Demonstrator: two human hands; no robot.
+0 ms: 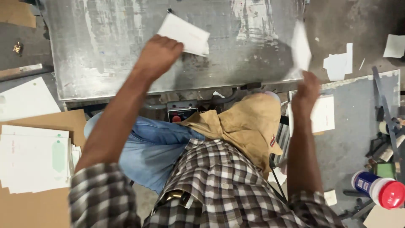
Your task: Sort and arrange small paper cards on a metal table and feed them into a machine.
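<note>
My left hand (158, 55) is raised over a worn grey metal table (105, 46) and grips a white paper sheet (187, 34) by its near edge. My right hand (307, 89) is lifted at the table's right end and pinches another white sheet (301, 47), blurred and tilted on edge. Below them are my plaid shirt, blue jeans and a tan cloth (247, 124) draped over my right knee.
A stack of white printed sheets (36, 158) lies on brown cardboard at the left. More white sheets (324, 114) rest on a grey side surface at the right. A red-capped canister (379, 189) and dark tools lie at lower right. Paper scraps (339, 63) litter the floor.
</note>
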